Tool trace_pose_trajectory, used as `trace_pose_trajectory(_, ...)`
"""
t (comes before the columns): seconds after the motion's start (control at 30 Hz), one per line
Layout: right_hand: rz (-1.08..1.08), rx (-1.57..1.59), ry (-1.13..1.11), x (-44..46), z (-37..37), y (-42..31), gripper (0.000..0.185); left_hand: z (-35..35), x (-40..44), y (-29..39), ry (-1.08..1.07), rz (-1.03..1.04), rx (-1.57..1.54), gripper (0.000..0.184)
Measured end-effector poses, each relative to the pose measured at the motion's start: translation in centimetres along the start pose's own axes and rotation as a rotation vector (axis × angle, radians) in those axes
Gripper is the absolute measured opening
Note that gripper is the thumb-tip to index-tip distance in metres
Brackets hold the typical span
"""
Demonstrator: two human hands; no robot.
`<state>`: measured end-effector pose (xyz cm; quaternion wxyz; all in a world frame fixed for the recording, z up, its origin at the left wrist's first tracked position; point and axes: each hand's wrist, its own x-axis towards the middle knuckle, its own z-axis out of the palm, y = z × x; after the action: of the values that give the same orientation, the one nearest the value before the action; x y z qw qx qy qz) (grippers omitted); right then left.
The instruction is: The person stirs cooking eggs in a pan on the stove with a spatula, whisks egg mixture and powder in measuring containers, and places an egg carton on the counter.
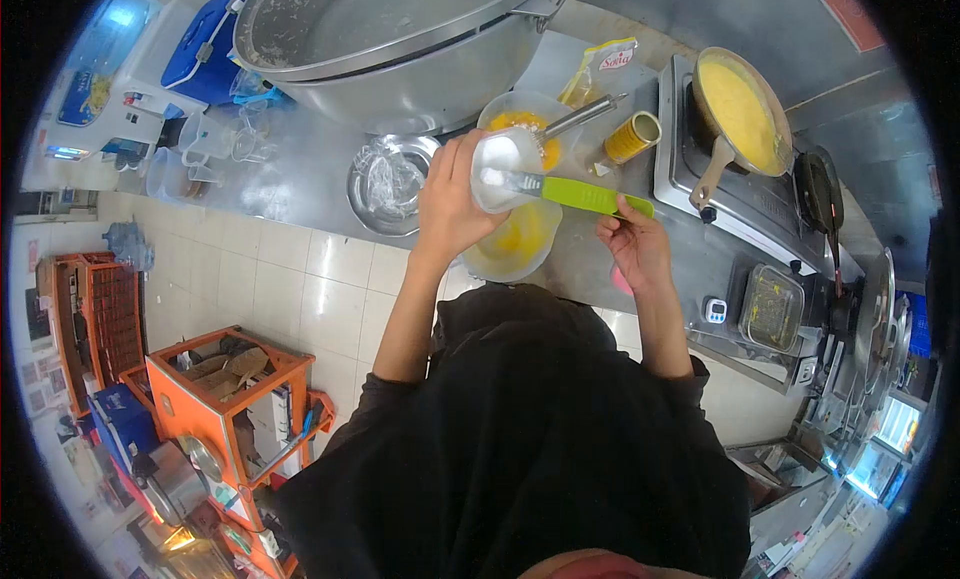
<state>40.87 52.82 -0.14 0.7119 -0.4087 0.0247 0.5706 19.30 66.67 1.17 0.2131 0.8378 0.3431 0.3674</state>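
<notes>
One steel counter [295, 179] runs across the view, and one big steel tub [400, 94] stands at its back; whether a second is nested under its rim, I cannot tell. One stove [738, 207] sits to the right. There are two pans: one pan [712, 174], with yellow food across its inside, on the stove, and one dark pan [819, 194] at the stove's right side. Two bowls stand one behind the other in front of the person, a near bowl [515, 269] and a far bowl [490, 112], both with yellow contents; white bits show in the far one. One steel dish [356, 194] to their left holds crumpled clear film [388, 179]. One glass dish [778, 331] lies off to the right, smeared yellow.

Both hands are busy and apart from each other. The left hand [450, 189] is wrapped round one cup [497, 201] of white powder, held up over the bowls and hiding part of each. The right hand [640, 247] pinches the end of one green-handled scoop [590, 193]; its head is at the cup's mouth with powder at the tip.

One bag [603, 67] lies behind the far bowl, one yellow can [630, 139] stands right of it, and one whisk [582, 116] leans out of it. One timer [715, 310] is near the glass dish.
</notes>
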Motion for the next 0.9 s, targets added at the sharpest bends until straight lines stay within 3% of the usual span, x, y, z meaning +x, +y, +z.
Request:
trace_pose_trajectory(0.13, 0.053, 0.148, -0.051, 1.2, -1.4, -0.7, 0.012, 0.3, -0.1, -1.0, 0.037, -0.1, 0.052, 0.082)
trace_pose_trajectory(0.23, -0.107, 0.139, -0.119, 1.5, -0.6, -1.0, 0.014, 0.0, -0.5, -1.9, 0.068, -0.195, 0.083, 0.083)
trace_pose_trajectory(0.3, -0.424, -0.211, 0.031, 1.6, 0.6, 0.1, 0.014, -0.5, -0.9, -2.3, 0.087, -0.254, 0.102, 0.083)
trace_pose_trajectory(0.33, -0.423, -0.209, 0.034, 1.7, 0.8, 0.7, 0.014, -0.8, -1.1, -2.5, 0.107, -0.27, 0.106, 0.084)
trace_pose_trajectory(0.4, -0.737, -0.987, -0.141, 1.9, 0.7, 1.8, 0.023, -1.1, -1.2, -2.5, 0.126, -0.284, 0.11, 0.085)
trace_pose_trajectory(0.43, -0.737, -0.986, -0.141, 2.2, 0.5, 2.2, 0.023, -1.3, -1.2, -2.4, 0.14, -0.295, 0.102, 0.085)
trace_pose_trajectory(0.5, -1.125, -1.508, -0.318, 2.6, 0.3, 2.8, 0.03, -1.5, -1.1, -2.2, 0.156, -0.31, 0.097, 0.086)
trace_pose_trajectory(0.6, -1.244, -1.419, -0.247, 1.6, 1.1, 1.4, 0.024, -1.4, -1.1, -1.9, 0.157, -0.341, 0.093, 0.087)
trace_pose_trajectory(0.63, -1.24, -1.42, -0.257, 0.7, 1.8, 0.9, 0.024, -1.2, -1.0, -1.8, 0.173, -0.306, 0.105, 0.086)
trace_pose_trajectory(0.7, -0.864, -0.84, -0.28, -1.3, 3.3, -0.4, 0.022, -0.9, -0.9, -1.7, 0.185, -0.272, 0.118, 0.085)
trace_pose_trajectory(0.9, -0.642, -0.947, -0.367, -1.6, 6.6, 0.6, 0.015, -0.1, -0.2, -0.1, 0.135, -0.102, 0.153, 0.079)
